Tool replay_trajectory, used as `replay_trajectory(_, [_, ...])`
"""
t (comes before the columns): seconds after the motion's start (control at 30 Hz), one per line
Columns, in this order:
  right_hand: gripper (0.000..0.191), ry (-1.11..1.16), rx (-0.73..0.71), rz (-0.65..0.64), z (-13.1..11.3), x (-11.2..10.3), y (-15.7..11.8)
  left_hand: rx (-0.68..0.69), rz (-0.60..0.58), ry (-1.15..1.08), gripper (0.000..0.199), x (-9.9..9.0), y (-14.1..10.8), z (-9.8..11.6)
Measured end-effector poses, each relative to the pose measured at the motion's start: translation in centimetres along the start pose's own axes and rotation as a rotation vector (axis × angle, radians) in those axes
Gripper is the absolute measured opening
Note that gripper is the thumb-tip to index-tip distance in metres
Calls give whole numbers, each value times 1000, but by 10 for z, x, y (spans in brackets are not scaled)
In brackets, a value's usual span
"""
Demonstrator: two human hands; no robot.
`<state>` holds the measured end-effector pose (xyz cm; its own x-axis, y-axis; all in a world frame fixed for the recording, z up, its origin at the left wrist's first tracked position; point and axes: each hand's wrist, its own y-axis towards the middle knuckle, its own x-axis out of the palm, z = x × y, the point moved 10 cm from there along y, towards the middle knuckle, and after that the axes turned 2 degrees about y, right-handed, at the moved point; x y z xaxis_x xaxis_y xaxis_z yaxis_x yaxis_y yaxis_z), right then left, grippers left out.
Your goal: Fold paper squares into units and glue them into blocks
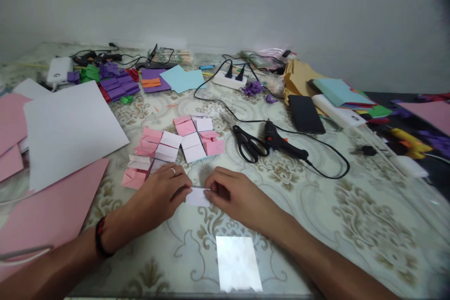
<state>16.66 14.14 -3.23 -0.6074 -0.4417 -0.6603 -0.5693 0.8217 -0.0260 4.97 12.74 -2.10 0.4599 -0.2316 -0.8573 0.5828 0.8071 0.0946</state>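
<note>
Between my two hands is a small white piece of paper [197, 197], held by its sides just above or on the tabletop. My left hand [163, 187], with a ring and a dark wristband, pinches its left end. The thumb and forefinger of my right hand [234, 192] pinch its right end. Just beyond my left hand lie folded pink and white paper pieces [171, 139], with a second pink and white group [193, 147] to their right. Close to the front edge lies a square white sheet [239, 262].
Right of centre are black-handled scissors [249, 144] and a black glue gun [284, 140] with a looping cord. A dark phone [306, 113] and a white power strip [229, 79] lie farther back. Large white [73, 126] and pink sheets [59, 211] cover the left side.
</note>
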Motion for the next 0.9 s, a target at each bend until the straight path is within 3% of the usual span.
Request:
replay_trajectory(0.23, [11,43,-77,19,-4,-4,0,13,49,-35,26,0,-2,-4])
replay_trajectory(0.43, [22,61,-175,28,-9,0,-3,72,78,-71,34,0,-4,-2])
replay_trajectory(0.9, [26,4,-206,31,-7,0,-4,61,85,-65,31,-8,-2,0])
